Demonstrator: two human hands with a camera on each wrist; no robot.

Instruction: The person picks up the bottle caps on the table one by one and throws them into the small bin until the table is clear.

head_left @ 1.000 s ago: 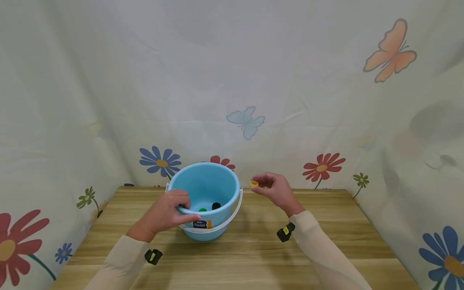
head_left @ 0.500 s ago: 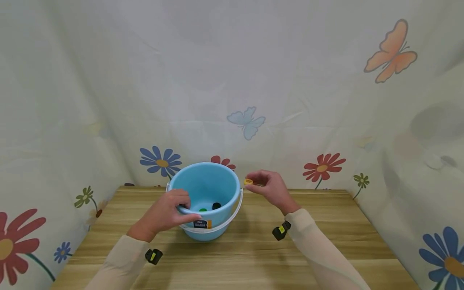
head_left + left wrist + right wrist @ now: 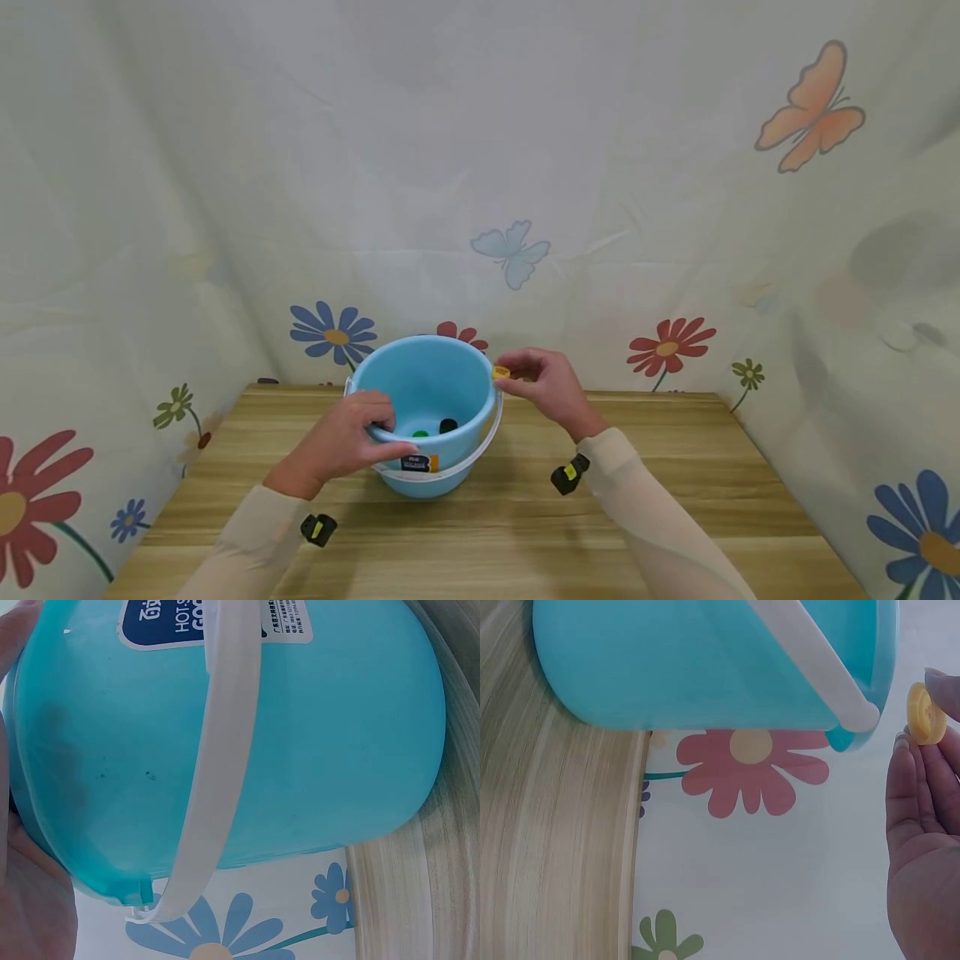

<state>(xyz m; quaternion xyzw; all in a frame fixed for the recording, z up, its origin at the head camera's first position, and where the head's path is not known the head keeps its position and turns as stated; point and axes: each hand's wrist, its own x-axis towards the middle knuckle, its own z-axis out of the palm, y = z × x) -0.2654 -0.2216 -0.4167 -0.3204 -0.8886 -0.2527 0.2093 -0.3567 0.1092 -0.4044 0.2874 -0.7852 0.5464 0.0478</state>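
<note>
A light blue bucket (image 3: 420,375) stands on the wooden table, seen from above in the head view. My left hand (image 3: 341,437) grips its near left rim, fingers curled inside and thumb along the outer wall. Between thumb and fingertips, my right hand (image 3: 551,387) pinches a yellow bottle cap (image 3: 928,714) with a ridged edge. The cap is right by the bucket's right rim in the head view. On the bucket's floor lie a small black round piece (image 3: 447,425) and a small green one (image 3: 420,433), the green partly hidden by the near rim.
The bucket's white handle (image 3: 225,735) hangs down across its near side, below a printed label (image 3: 418,464). Wood-grain tabletop (image 3: 645,492) extends around the bucket. A pale curtain (image 3: 645,183) with flowers and butterflies encloses the table's back and sides.
My right hand has moved left with the yellow bottle cap, from beside the bucket up to its right rim. My left hand and the bucket have stayed put.
</note>
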